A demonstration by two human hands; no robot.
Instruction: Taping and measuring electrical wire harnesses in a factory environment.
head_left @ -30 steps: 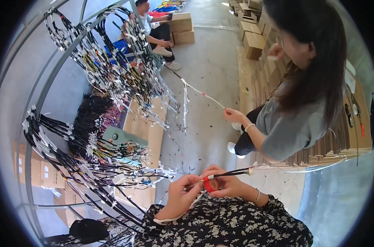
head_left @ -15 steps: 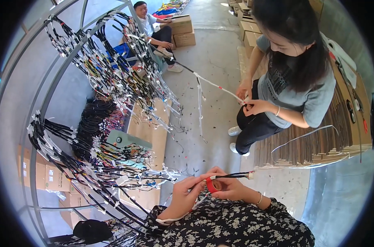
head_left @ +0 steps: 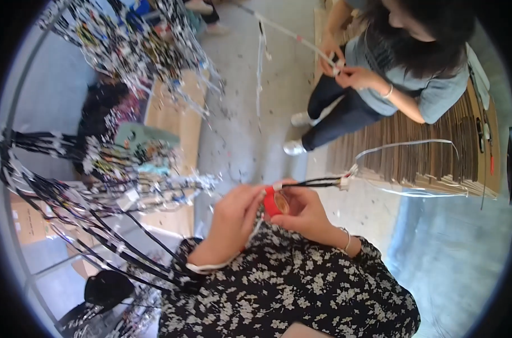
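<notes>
Red tape [head_left: 270,201] up against black wires [head_left: 312,183]

Held close together, at the middle of the clock. Tape clasped in the right hand [head_left: 305,213], between thumb and fingers, with the wires running over the top. At the tape's left edge, the tips of the left hand [head_left: 236,211]; cannot tell what is pinched there. Between 2 and 3 o'clock, at the far end of the wires, a white plug [head_left: 344,181].

Done, by the look of it: plug on the end, and a white band [head_left: 277,187] on the wires just by the tape. Seems part-way along, with the tape in hand. Cannot tell if any red goes round the wires, or how much is left.

Held up over a flowery top [head_left: 278,270], not on a table. At 12 o'clock, grey floor [head_left: 244,141] with small dark bits. Between 1 and 2 o'clock, a co-worker [head_left: 396,79] with a white cord [head_left: 301,38]. At 2 o'clock, a big stack of flat card [head_left: 402,146]. At 9 and 11 o'clock, hung bunches [head_left: 149,45] of many wires. At 10 o'clock, a metal rack [head_left: 19,101]. At 8 o'clock, a black thing [head_left: 106,287], too blurred to name.
</notes>
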